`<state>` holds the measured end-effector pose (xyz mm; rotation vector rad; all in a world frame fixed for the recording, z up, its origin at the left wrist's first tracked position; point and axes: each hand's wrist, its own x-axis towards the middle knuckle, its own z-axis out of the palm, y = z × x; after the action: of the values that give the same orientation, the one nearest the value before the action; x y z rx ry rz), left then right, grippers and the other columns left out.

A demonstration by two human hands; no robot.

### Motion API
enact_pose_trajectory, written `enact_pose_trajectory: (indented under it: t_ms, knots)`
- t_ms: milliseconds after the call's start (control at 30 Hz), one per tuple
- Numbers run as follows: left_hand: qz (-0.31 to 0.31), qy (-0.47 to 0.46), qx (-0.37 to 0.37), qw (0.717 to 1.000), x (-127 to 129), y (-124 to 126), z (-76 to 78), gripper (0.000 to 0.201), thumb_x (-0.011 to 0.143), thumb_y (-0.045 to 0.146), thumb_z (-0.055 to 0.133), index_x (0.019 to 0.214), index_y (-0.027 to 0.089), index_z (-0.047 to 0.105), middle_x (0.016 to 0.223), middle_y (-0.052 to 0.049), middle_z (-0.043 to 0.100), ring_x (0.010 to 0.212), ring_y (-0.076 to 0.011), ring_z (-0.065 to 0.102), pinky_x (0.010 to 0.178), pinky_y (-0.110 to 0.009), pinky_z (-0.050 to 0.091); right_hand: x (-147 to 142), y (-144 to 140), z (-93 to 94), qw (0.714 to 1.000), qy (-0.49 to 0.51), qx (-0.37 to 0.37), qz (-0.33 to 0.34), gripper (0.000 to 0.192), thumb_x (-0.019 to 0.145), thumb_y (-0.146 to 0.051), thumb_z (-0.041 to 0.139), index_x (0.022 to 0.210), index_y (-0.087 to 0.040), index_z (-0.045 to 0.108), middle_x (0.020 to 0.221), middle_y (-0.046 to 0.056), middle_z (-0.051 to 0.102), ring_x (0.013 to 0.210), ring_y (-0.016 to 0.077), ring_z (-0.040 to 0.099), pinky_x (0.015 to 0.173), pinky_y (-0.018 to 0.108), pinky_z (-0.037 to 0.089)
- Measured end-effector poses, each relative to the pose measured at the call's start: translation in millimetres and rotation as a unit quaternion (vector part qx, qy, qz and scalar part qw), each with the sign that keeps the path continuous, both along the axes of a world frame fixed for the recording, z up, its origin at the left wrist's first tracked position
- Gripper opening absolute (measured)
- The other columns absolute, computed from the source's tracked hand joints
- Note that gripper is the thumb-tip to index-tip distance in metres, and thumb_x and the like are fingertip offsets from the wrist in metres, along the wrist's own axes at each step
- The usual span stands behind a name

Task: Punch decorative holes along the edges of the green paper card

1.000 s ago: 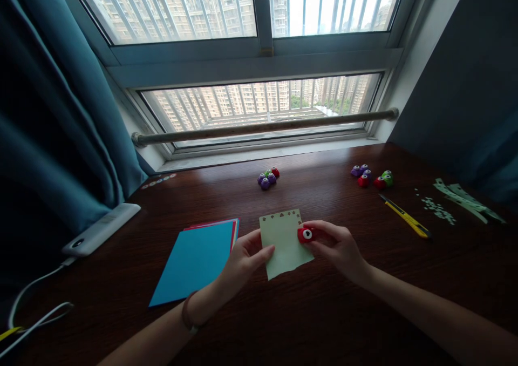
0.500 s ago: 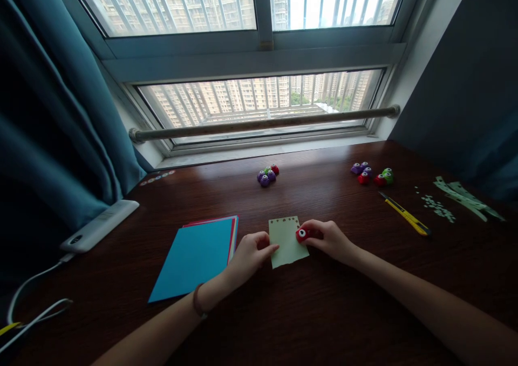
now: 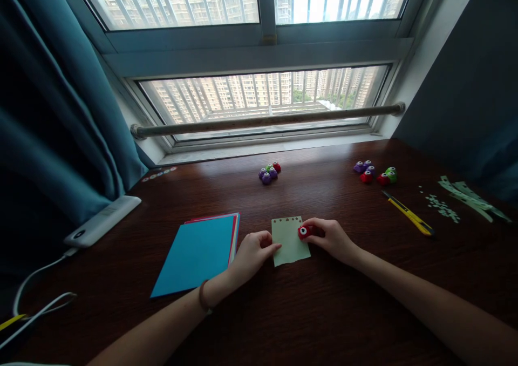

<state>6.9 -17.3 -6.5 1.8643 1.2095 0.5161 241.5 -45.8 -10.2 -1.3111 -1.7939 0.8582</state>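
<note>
A small light-green sheet of paper (image 3: 290, 247) lies on the dark wooden table, with a row of punched holes along its top edge and a ragged bottom edge. My left hand (image 3: 254, 253) pinches its left edge, thumb on top. In my right hand (image 3: 329, 237) is a small red paper punch (image 3: 303, 232), gripped between thumb and fingers at the sheet's upper right edge. Whether the paper sits inside the punch's slot I cannot tell. Left of the sheet, partly behind my left wrist, is a stack of coloured paper (image 3: 196, 255) with blue on top.
Several coloured punches (image 3: 269, 173) cluster at the back middle, and more punches (image 3: 366, 176) stand at the back right. A yellow utility knife (image 3: 408, 214), paper confetti (image 3: 444, 209) and green paper strips (image 3: 471, 197) lie right. A white power bank (image 3: 103, 221) with a cable lies left.
The view has shifted slightly. Both hands keep their hold on the sheet and the red punch, which stays at the sheet's right edge, turned a little.
</note>
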Motion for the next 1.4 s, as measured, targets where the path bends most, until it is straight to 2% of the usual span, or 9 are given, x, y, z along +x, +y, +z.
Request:
enact_pose_trajectory:
  t_ms: [100,233,333,667,900,1267,1400]
  knots:
    - [0.006,0.013,0.013,1.0,0.4,0.2,-1.0,0.031,0.074,0.044,0.057,0.064,0.015,0.056,0.062,0.001,0.058,0.059,-0.0141,0.052,0.053,-0.022,0.036,0.7,1.2,-2.9,1.0,-0.009,0.009,-0.008,0.021,0.071,-0.024,0.067,0.092,-0.02,0.064,0.074,-0.002,0.062,0.062,0.0117,0.051,0.059,0.024,0.041]
    - [0.009,0.028,0.02,0.999,1.6,-1.2,-0.6,0.031,0.075,0.044,0.056,0.064,0.015,0.058,0.063,0.0,0.062,0.06,-0.0155,0.056,0.053,-0.022,0.037,1.2,2.4,-3.1,1.0,-0.005,0.025,0.006,0.021,0.071,-0.024,0.068,0.091,-0.02,0.064,0.094,0.002,0.062,0.068,0.0119,0.053,0.06,0.023,0.042]
    - [0.003,0.042,0.022,0.999,2.4,-3.8,0.6,0.031,0.077,0.045,0.054,0.066,0.016,0.058,0.059,0.0,0.064,0.058,-0.0156,0.059,0.054,-0.022,0.038,0.8,2.7,-2.6,0.999,-0.015,0.028,0.01,0.02,0.071,-0.024,0.067,0.09,-0.02,0.064,0.099,0.003,0.06,0.065,0.0105,0.051,0.058,0.023,0.042]
    - [-0.023,0.15,0.066,0.986,3.1,-8.4,8.2,0.038,0.08,0.05,0.049,0.063,0.017,0.059,0.046,0.001,0.059,0.046,-0.014,0.055,0.051,-0.022,0.035,-0.2,1.2,0.2,0.997,-0.06,0.037,0.011,0.017,0.073,-0.025,0.063,0.089,-0.02,0.062,0.093,0.002,0.058,0.063,0.01,0.049,0.058,0.023,0.042]
    - [-0.026,0.262,0.147,0.953,-0.6,-9.3,8.4,0.038,0.075,0.055,0.054,0.063,0.019,0.061,0.064,-0.005,0.065,0.065,-0.0218,0.06,0.056,-0.027,0.031,1.0,1.3,0.2,0.999,-0.044,0.024,0.016,0.018,0.073,-0.025,0.063,0.089,-0.02,0.062,0.094,0.003,0.058,0.064,0.0105,0.05,0.058,0.023,0.042]
    - [-0.051,0.333,0.206,0.919,-1.4,-10.7,3.9,0.043,0.082,0.058,0.043,0.072,0.02,0.061,0.068,-0.006,0.066,0.065,-0.0229,0.061,0.056,-0.026,0.032,1.5,1.2,0.2,0.998,-0.062,0.028,0.003,0.017,0.071,-0.025,0.064,0.086,-0.019,0.062,0.08,0.0,0.055,0.063,0.0106,0.049,0.058,0.023,0.041]
    - [-0.049,0.35,0.22,0.909,-2.1,-9.5,1.8,0.044,0.082,0.059,0.041,0.075,0.019,0.059,0.07,-0.007,0.067,0.066,-0.0241,0.062,0.057,-0.027,0.032,1.5,1.4,-2.9,0.998,-0.05,0.023,-0.008,0.031,0.069,-0.025,0.066,0.098,-0.019,0.059,0.079,0.0,0.055,0.061,0.0109,0.049,0.058,0.024,0.042]
